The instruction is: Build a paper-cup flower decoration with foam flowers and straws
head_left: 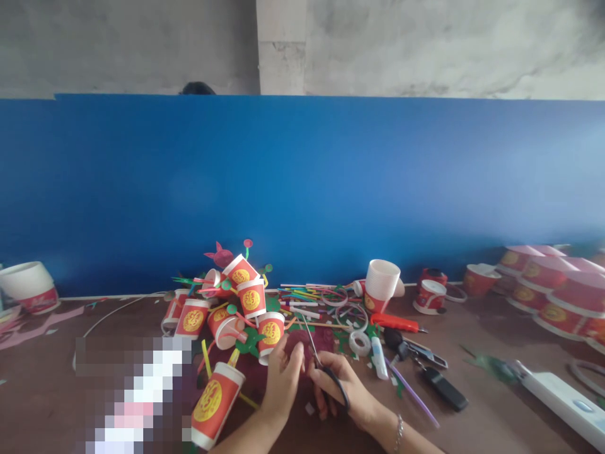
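My right hand (350, 386) is closed around the black-handled scissors (341, 386), whose blades point up and away from me. My left hand (282, 384) pinches a piece of dark red paper (297, 344) beside the blades. Whether the blades touch the paper I cannot tell. Left of my left hand, a red-and-white paper cup (217, 405) with a yellow emblem lies tilted, a straw-like strip at its top. Behind it is a pile of similar cups (251, 297) with straws and green and pink paper shapes attached. More dark red paper (324, 339) lies just beyond my hands.
To the right lie a white tape roll (360, 343), a glue stick (379, 358), a purple straw (413, 392), an orange-red tool (397, 323) and keys with a black fob (444, 388). Stacked white cups (382, 280) stand behind. A blue partition (302, 189) closes off the table's back.
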Tool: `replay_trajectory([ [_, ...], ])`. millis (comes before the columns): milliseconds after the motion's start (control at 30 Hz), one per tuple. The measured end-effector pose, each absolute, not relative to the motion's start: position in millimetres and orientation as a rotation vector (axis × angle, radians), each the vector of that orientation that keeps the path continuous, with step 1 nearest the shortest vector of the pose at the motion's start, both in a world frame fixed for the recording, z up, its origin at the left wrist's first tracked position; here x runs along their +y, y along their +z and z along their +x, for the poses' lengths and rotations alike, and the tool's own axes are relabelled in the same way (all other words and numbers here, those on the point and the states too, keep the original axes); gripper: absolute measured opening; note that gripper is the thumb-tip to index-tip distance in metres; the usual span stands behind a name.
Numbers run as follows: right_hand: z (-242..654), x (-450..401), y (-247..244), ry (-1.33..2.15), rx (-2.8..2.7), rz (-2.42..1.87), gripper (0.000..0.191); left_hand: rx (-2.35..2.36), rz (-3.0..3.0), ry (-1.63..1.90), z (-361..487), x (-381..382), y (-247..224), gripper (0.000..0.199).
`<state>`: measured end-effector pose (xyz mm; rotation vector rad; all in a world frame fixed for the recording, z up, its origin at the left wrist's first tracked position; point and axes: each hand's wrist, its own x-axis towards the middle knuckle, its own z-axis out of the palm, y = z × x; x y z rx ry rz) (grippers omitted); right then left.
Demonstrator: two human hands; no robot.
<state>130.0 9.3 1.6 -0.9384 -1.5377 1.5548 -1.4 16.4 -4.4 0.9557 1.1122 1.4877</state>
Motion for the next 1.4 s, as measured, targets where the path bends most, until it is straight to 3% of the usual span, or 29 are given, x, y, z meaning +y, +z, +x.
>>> replay_trajectory([
  [1400, 132.9, 12.8, -1.3, 1.514, -1.501, -1.009, 0.044, 1.035, 1.064, 1.439, -2.5, 16.8, -1.8, 0.042],
])
